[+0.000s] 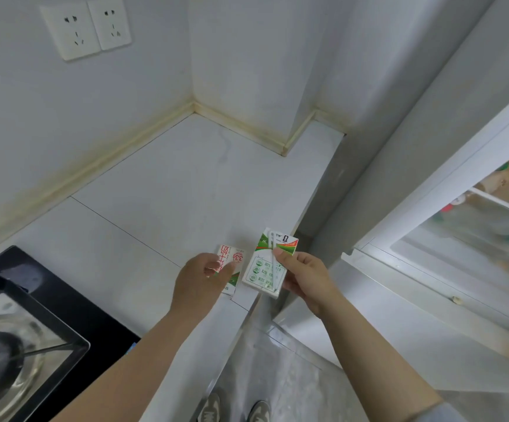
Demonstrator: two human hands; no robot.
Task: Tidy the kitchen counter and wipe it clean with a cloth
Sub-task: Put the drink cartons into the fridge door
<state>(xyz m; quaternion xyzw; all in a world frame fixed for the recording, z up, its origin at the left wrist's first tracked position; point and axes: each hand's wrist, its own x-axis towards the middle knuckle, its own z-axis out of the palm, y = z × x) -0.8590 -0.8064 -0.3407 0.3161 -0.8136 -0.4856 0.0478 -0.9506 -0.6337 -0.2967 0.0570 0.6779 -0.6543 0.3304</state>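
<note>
At lower left, a black hob (64, 300) sat in the white worktop (171, 193). Low in the centre, the left hand (200, 281) curled round a red-printed white carton (231, 260). Just right, over the worktop's edge, the right hand (305, 278) pinched a green-and-white carton (262, 269), a straw (274, 275) on its face.

Coated paper in my hands, smooth white slab beneath.

The green-printed milk carton (262, 271) in my right hand (305, 278) and the red-printed milk carton (232, 261) in my left hand (200, 278) are printed paperboard with a slight sheen. A straw (273, 263) in clear plastic film sits on the green one. The surface (186, 184) is a smooth, faintly shiny white slab. The hob (94, 318) is glossy black glass, and the wall sockets (85, 28) are smooth white plastic.
</note>
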